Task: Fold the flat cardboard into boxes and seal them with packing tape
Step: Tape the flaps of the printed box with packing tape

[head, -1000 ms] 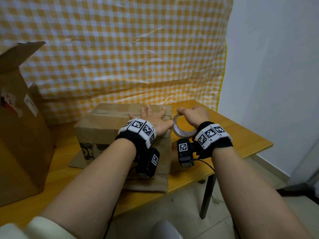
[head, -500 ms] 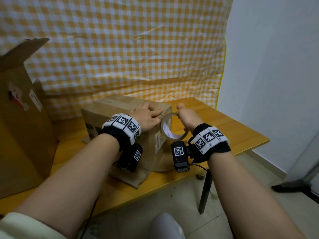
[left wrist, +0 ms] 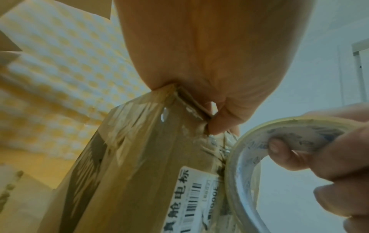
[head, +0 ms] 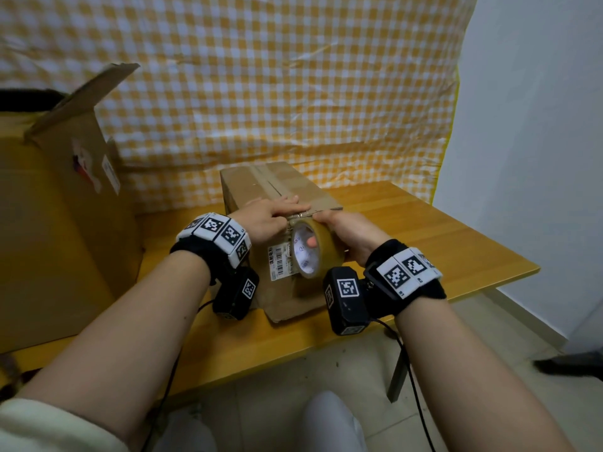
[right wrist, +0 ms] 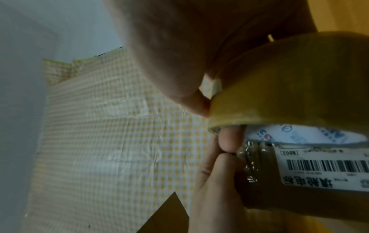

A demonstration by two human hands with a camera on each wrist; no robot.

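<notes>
Right hand (head: pixel 350 233) is gripping the roll of packing tape (head: pixel 310 252): we are seeing a fingertip poking through the core and the thumb riding over the brown outer band, so the fingers are curled round the ring. The roll is standing on edge against the near face of the small cardboard box (head: pixel 280 190), just under the box's top near edge, its open core turned toward us.

Left hand (head: pixel 264 218) is lying over that same top near edge, fingers stretched forward along the lid toward the centre seam. From the left wrist view we are watching the thumb (left wrist: pixel 219 124) pressing down at the corner of the flap edge, right where crinkled clear tape is bunching up beside the roll (left wrist: pixel 249 157). The hand is flat and pressing, not curled round anything.

The box is sitting closed on the wooden counter (head: pixel 440 243), toward its back, near the yellow checked cloth (head: pixel 261 76) hanging behind it. A white barcode label (head: pixel 280 262) is stuck on the box's near face, partly behind the roll; the right wrist view is showing its bars and printed characters (right wrist: pixel 327 167) clearly.

A large open carton (head: pixel 55 223) is standing at the left end of the counter, one flap raised.
</notes>
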